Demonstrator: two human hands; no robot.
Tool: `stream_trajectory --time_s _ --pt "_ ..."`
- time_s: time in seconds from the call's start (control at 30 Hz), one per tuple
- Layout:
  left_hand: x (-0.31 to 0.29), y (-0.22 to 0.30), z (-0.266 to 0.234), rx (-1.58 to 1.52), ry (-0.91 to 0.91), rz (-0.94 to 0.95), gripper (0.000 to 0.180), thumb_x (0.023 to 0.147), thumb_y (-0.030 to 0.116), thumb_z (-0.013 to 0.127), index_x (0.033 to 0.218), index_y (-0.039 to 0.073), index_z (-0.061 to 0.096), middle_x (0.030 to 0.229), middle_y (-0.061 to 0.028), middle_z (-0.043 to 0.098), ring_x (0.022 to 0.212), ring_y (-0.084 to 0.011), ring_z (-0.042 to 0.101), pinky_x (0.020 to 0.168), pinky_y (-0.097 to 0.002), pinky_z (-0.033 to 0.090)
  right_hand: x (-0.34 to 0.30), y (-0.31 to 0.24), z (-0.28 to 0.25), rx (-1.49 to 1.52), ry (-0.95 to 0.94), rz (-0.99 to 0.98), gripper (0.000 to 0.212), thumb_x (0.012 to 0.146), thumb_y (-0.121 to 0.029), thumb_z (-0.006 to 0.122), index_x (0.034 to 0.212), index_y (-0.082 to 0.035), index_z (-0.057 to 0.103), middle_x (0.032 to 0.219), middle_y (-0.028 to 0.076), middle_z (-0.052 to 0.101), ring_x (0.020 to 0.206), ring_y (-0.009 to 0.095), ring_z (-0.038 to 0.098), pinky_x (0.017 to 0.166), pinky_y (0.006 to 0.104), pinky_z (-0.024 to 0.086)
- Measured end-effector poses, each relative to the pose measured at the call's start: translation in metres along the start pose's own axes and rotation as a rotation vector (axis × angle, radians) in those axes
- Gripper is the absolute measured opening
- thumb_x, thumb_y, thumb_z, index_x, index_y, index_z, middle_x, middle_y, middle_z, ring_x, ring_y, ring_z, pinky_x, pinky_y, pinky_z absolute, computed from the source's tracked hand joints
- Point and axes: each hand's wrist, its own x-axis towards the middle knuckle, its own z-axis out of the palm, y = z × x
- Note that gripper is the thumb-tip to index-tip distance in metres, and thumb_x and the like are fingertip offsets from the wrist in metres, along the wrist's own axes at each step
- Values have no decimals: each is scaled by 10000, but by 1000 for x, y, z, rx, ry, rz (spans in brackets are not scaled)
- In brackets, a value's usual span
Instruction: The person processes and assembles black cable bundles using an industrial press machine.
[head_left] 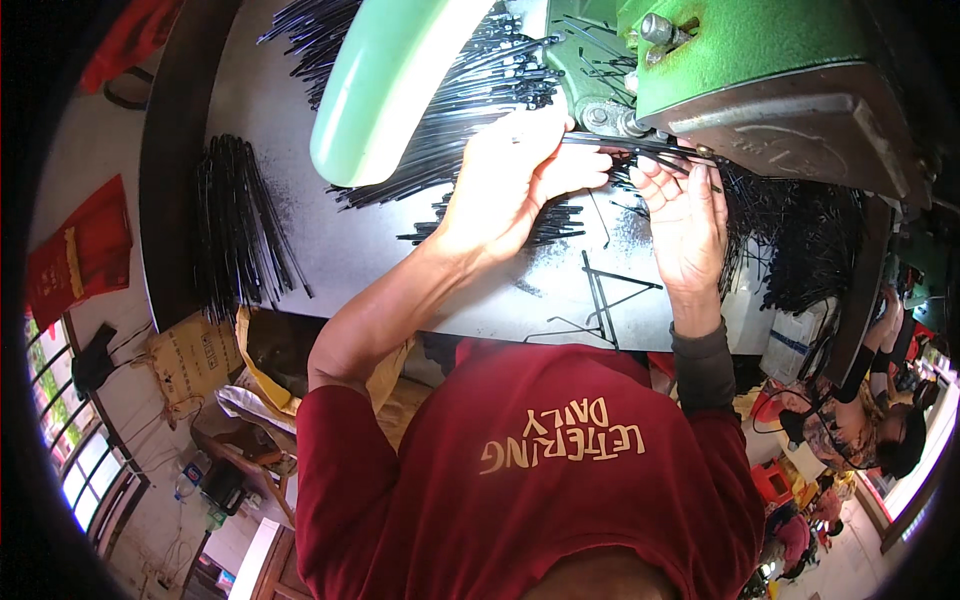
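Note:
Between my hands runs a small bunch of thin black rods (pixel 640 146), lying roughly crosswise below the green machine (pixel 760 60). My left hand (pixel 505 185), washed out by bright light, is closed on their left end. At the other end, the fingers of my right hand (pixel 688 230) are curled round the rods, palm up. Just beyond my hands is the machine's metal linkage (pixel 604 118). A large pile of black rods (pixel 440 135) lies beside and beyond my left hand, and a smaller bundle (pixel 555 222) lies under my left wrist.
A pale green lamp head (pixel 385 95) hangs over the grey metal table (pixel 340 255). More rods (pixel 240 225) lie at the left edge, a tangled heap (pixel 800 235) at the right. Several loose bent rods (pixel 600 300) are near the front edge. Other people (pixel 850 425) sit at far right.

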Motion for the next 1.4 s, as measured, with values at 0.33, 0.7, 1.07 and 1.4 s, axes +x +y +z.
stream_trajectory --time_s 0.33,0.7,1.07,1.4 --pt "29 -3 8 132 -60 138 114 863 75 586 901 -25 548 806 -141 587 819 -350 651 780 -480 547 6 -1 -2 107 118 -29 244 972 -198 424 1084 -3 520 1008 173 595 1000 310 580 981 500 422" --pt "34 1 9 152 -85 143 108 865 49 577 899 -47 542 778 -132 564 790 -371 654 731 -485 562 12 -2 -2 127 127 -56 228 968 -164 421 1068 11 527 1007 183 597 1009 310 569 1002 523 398" --pt "34 0 10 154 -53 146 122 870 55 572 914 -50 529 804 -149 571 783 -377 653 718 -483 566 13 -1 -5 118 79 -91 217 966 -158 423 1043 4 547 998 166 612 1005 318 578 986 528 410" --pt "31 -3 14 159 31 158 101 869 17 544 915 -66 510 802 -170 575 740 -361 658 678 -462 581 14 2 -11 90 82 -103 213 961 -149 431 1023 18 548 975 168 615 1004 340 579 987 534 405"
